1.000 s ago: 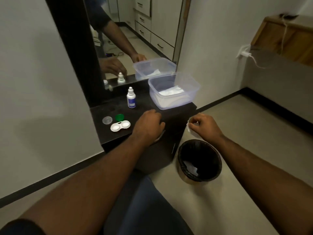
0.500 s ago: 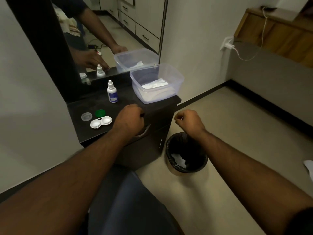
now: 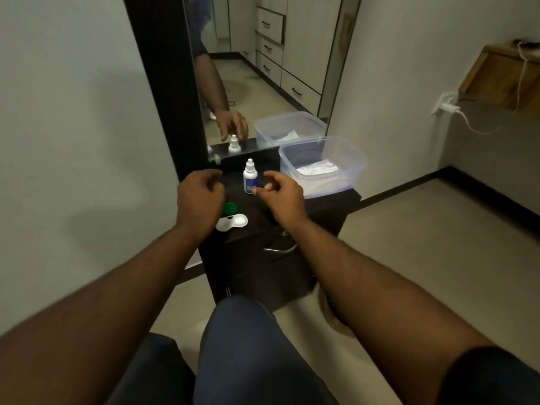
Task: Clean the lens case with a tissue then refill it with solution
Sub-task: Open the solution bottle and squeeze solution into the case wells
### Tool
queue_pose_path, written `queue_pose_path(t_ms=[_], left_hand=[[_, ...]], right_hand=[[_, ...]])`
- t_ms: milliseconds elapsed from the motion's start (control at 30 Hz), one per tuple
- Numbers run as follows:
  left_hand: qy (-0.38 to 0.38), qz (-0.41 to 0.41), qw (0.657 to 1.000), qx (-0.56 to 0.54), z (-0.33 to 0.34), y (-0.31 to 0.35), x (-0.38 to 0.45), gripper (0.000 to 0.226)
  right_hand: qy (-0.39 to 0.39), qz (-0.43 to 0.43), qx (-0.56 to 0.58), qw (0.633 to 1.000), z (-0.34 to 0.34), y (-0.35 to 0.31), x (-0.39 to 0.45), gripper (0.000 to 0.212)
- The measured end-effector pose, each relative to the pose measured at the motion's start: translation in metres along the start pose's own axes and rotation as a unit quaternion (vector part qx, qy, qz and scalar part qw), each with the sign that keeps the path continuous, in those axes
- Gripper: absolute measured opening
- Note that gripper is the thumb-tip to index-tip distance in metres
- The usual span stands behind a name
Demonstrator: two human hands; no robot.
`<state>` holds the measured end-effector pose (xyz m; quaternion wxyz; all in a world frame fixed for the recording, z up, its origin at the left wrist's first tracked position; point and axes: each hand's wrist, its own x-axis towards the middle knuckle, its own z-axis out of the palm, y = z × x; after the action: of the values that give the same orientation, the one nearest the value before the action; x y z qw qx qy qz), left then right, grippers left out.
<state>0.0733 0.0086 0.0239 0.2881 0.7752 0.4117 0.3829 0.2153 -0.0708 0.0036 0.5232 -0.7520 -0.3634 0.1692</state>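
A white lens case [image 3: 233, 222] lies open on the dark cabinet top [image 3: 327, 203], partly hidden by my left hand. A green cap [image 3: 230, 208] sits just behind it. The white solution bottle [image 3: 250, 176] with a blue label stands upright farther back. My left hand [image 3: 198, 200] hovers over the left of the top, fingers loosely curled, holding nothing. My right hand [image 3: 282, 194] is just right of the bottle, fingers apart, fingertips close to its base, empty. A clear plastic tub [image 3: 355, 165] at the back right holds white tissues [image 3: 317, 168].
A mirror [image 3: 263, 68] stands behind the cabinet and reflects the bottle, tub and a hand. A bin edge [image 3: 331, 314] shows on the floor by the cabinet's right side, behind my right forearm. My knee [image 3: 242, 325] is in front of the cabinet door.
My right hand came up from over the bin to beside the bottle and no longer holds the tissue. My left hand moved left and back, over the caps. The view shifted left.
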Motion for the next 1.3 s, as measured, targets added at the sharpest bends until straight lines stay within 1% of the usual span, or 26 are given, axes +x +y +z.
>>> queue_pose_path(t_ms=[33, 100, 167, 233, 300, 367, 433, 500, 533, 567, 600, 667, 700, 733, 767, 833, 867, 933, 1000, 1033, 1100, 1167, 1200, 1300], left_hand=[[-0.004, 0.007, 1.0, 0.009, -0.003, 0.0, 0.006, 0.033], [-0.021, 0.034, 0.999, 0.024, -0.006, 0.002, 0.012, 0.033], [-0.049, 0.052, 0.997, 0.033, -0.005, 0.005, 0.016, 0.035], [-0.073, 0.042, 0.996, 0.024, -0.003, 0.006, 0.021, 0.039], [-0.102, 0.029, 0.994, -0.01, -0.002, 0.008, 0.026, 0.045], [-0.154, 0.036, 0.986, -0.043, 0.0, 0.008, 0.03, 0.053], [-0.212, 0.038, 0.976, -0.042, 0.005, 0.004, 0.034, 0.059], [-0.262, 0.013, 0.963, -0.062, 0.011, -0.004, 0.038, 0.06], [-0.276, -0.003, 0.958, -0.083, 0.014, -0.008, 0.038, 0.059], [-0.271, -0.013, 0.958, -0.089, 0.018, -0.012, 0.038, 0.057], [-0.244, -0.007, 0.968, -0.059, 0.022, -0.016, 0.037, 0.052], [-0.156, 0.036, 0.986, 0.051, 0.026, -0.021, 0.032, 0.044], [-0.123, 0.06, 0.988, 0.069, 0.026, -0.021, 0.03, 0.044], [-0.111, 0.071, 0.99, 0.05, 0.028, -0.022, 0.031, 0.045], [-0.119, 0.068, 0.991, -0.004, 0.028, -0.022, 0.033, 0.048], [-0.171, 0.038, 0.975, -0.139, 0.027, -0.016, 0.039, 0.051], [-0.197, 0.033, 0.964, -0.176, 0.026, -0.012, 0.042, 0.05], [-0.225, 0.031, 0.954, -0.196, 0.026, -0.007, 0.047, 0.045], [-0.233, 0.022, 0.949, -0.211, 0.027, -0.006, 0.048, 0.04], [-0.225, 0.022, 0.951, -0.212, 0.028, -0.006, 0.047, 0.04], [-0.184, 0.03, 0.963, -0.193, 0.032, -0.01, 0.046, 0.04], [-0.135, 0.051, 0.981, -0.133, 0.04, -0.015, 0.043, 0.043], [-0.11, 0.053, 0.987, -0.107, 0.043, -0.017, 0.041, 0.046], [-0.043, 0.035, 0.994, -0.096, 0.048, -0.016, 0.038, 0.063]], right_hand=[[0.004, 0.02, -0.004, 1.0, 0.008, 0.001, 0.008, 0.058], [0.005, 0.038, -0.047, 0.998, 0.02, 0.005, 0.023, 0.073], [-0.008, 0.028, -0.101, 0.994, 0.025, 0.006, 0.034, 0.076], [-0.039, 0.009, -0.134, 0.99, 0.027, 0.004, 0.043, 0.062], [-0.077, -0.007, -0.138, 0.987, 0.026, 0.005, 0.045, 0.048], [-0.096, -0.02, -0.13, 0.987, 0.025, 0.011, 0.041, 0.047], [-0.09, -0.043, -0.138, 0.985, 0.025, 0.017, 0.037, 0.043], [-0.085, -0.064, -0.147, 0.983, 0.026, 0.02, 0.035, 0.041], [-0.085, -0.07, -0.15, 0.983, 0.026, 0.02, 0.036, 0.041], [-0.086, -0.075, -0.152, 0.982, 0.026, 0.02, 0.037, 0.041], [-0.088, -0.079, -0.154, 0.981, 0.025, 0.019, 0.038, 0.041], [-0.088, -0.081, -0.154, 0.981, 0.024, 0.02, 0.038, 0.04], [-0.086, -0.084, -0.155, 0.981, 0.024, 0.02, 0.038, 0.039], [-0.084, -0.088, -0.158, 0.98, 0.024, 0.02, 0.037, 0.037], [-0.084, -0.09, -0.161, 0.979, 0.025, 0.02, 0.037, 0.036], [-0.084, -0.092, -0.166, 0.978, 0.026, 0.021, 0.038, 0.034], [-0.084, -0.094, -0.168, 0.978, 0.026, 0.021, 0.039, 0.033], [-0.085, -0.098, -0.173, 0.976, 0.027, 0.022, 0.04, 0.033], [-0.083, -0.104, -0.174, 0.976, 0.027, 0.023, 0.04, 0.034], [-0.081, -0.107, -0.175, 0.975, 0.027, 0.023, 0.04, 0.033], [-0.085, -0.108, -0.176, 0.975, 0.026, 0.023, 0.039, 0.032], [-0.088, -0.105, -0.175, 0.975, 0.026, 0.023, 0.039, 0.03], [-0.089, -0.102, -0.176, 0.975, 0.025, 0.022, 0.039, 0.03], [-0.091, -0.083, -0.18, 0.976, 0.027, 0.023, 0.04, 0.03]])
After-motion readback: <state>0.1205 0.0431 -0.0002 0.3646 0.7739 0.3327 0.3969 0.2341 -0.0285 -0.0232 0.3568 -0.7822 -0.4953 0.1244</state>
